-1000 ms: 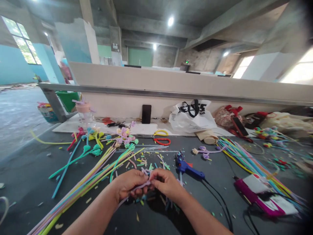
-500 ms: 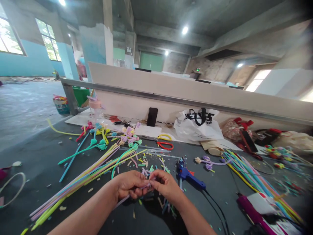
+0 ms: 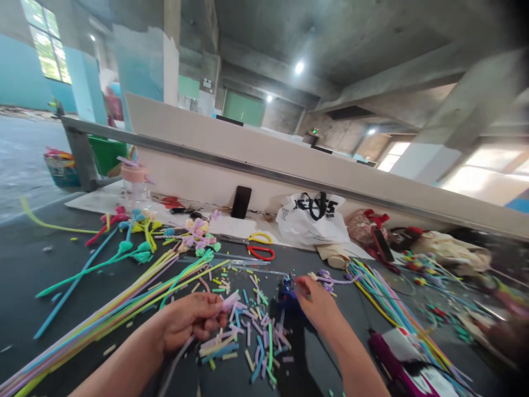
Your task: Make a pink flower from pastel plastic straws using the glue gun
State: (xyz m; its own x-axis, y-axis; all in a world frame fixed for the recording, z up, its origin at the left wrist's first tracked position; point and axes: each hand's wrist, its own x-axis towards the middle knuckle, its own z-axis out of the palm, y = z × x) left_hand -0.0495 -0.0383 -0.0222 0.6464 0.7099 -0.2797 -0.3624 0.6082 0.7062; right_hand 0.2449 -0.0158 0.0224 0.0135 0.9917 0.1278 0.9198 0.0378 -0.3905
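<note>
My left hand (image 3: 196, 315) is closed, its thumb and fingers pinching a pale purple pipe cleaner (image 3: 230, 301). A folded, fuzzy end sticks out past the fingertips, and a thin stem (image 3: 178, 361) trails below the hand. Over the blue hot glue gun (image 3: 291, 303) is my right hand (image 3: 317, 300), fingers bent and apart from the thumb. It covers part of the gun; whether it touches the gun is unclear. Cut pipe cleaner pieces (image 3: 258, 336) in several colours lie scattered between the hands.
Long pipe cleaners (image 3: 111, 300) lie left, with finished-looking fuzzy flowers (image 3: 198, 234) behind. Scissors (image 3: 261, 252) with red and yellow handles, a propped phone (image 3: 241, 202) and a white bag (image 3: 312, 218) stand toward the partition. More pipe cleaners (image 3: 384, 292) and a magenta tool (image 3: 390, 358) are at right.
My right hand has left the pipe cleaner and moved right, over the glue gun. My left hand keeps the purple pipe cleaner and has shifted left. The view has turned right.
</note>
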